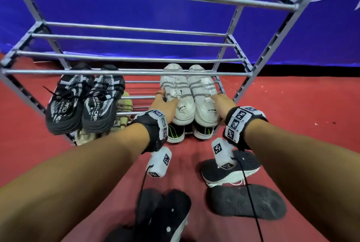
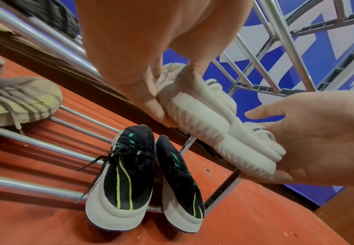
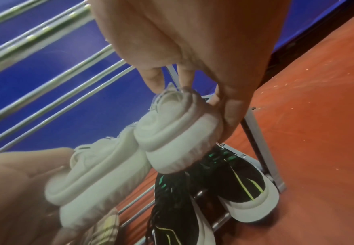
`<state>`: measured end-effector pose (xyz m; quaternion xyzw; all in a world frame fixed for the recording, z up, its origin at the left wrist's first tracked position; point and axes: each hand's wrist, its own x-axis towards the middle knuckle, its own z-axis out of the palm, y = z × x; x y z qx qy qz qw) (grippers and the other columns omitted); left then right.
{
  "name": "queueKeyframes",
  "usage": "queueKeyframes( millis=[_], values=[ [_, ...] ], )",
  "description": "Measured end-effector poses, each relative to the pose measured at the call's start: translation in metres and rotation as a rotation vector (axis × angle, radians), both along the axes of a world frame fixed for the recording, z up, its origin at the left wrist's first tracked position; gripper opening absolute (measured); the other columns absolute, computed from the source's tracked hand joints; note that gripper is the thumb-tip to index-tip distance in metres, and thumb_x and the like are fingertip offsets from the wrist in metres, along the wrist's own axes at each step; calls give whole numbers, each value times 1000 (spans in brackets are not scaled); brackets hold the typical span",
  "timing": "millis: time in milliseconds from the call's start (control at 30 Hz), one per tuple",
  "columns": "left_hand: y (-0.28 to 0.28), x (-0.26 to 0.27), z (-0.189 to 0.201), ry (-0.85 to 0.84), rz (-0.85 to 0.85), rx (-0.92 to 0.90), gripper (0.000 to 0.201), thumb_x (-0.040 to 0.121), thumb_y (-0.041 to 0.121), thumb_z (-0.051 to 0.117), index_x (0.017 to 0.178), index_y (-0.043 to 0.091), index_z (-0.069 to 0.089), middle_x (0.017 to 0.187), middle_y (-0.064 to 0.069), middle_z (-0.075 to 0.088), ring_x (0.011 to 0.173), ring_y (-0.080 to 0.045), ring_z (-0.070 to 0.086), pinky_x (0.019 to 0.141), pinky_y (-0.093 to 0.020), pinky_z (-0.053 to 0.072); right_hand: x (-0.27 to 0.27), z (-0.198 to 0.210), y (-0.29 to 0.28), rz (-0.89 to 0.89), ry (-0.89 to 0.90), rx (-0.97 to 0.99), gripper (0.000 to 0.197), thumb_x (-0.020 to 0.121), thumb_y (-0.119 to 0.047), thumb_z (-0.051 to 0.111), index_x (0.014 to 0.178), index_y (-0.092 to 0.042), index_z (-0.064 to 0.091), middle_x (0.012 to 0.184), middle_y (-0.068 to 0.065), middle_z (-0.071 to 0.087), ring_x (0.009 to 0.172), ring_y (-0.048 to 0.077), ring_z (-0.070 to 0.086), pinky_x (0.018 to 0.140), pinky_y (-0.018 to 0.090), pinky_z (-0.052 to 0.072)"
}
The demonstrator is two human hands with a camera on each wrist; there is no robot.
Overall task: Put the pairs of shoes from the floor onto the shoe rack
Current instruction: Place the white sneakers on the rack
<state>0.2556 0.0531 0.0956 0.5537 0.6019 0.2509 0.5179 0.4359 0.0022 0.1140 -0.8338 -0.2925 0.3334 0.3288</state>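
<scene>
A pair of white shoes sits heels toward me on the second-lowest tier of the grey metal shoe rack, at its right end. My left hand grips the left white shoe near the heel, thumb on one side and fingers on the other. My right hand grips the heel of the right white shoe, seen close in the right wrist view. Both soles look to rest on the bars.
Black-and-white knit sneakers fill the left of the same tier. Below them lie beige shoes and black-green shoes. On the red floor near me lie a black white-soled shoe, its overturned mate and another black pair. Upper tiers hold nothing.
</scene>
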Motion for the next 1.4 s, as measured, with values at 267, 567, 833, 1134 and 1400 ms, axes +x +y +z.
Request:
queueKeyframes(
  millis=[267,567,833,1134,1400],
  values=[
    [-27,-3,3,83,52,15,57,91,50,52,143,28,45,140,-12,37,90,-26,47,90,-29,41,-5,-4,-23,-76,392,-122,53,80,-28,67,126,-10,47,106,11,50,81,32,68,69,45,62],
    [-49,15,5,-413,100,-317,53,101,29,42,147,47,24,121,-7,60,80,-37,73,57,-35,61,4,-18,-26,-101,471,63,58,81,-1,72,133,-18,53,125,12,62,93,29,71,62,32,60],
    [-32,21,3,-503,53,-222,50,104,20,41,149,36,27,142,-14,51,64,-28,74,51,-29,59,13,-18,-21,-157,507,218,54,83,7,66,127,-23,58,121,11,67,95,30,72,74,39,59],
    [-28,28,-3,-438,42,-271,46,105,21,38,148,35,28,127,-7,57,71,-30,71,60,-33,61,8,-18,-16,-164,493,139,39,89,2,63,119,-24,61,121,9,66,102,28,69,51,26,58],
    [-29,26,-6,-392,49,-246,48,104,22,39,148,38,28,123,-6,57,65,-26,70,52,-29,59,4,-19,-14,-180,380,66,51,89,-11,65,135,-25,49,122,11,62,92,31,70,58,38,61]
  ],
)
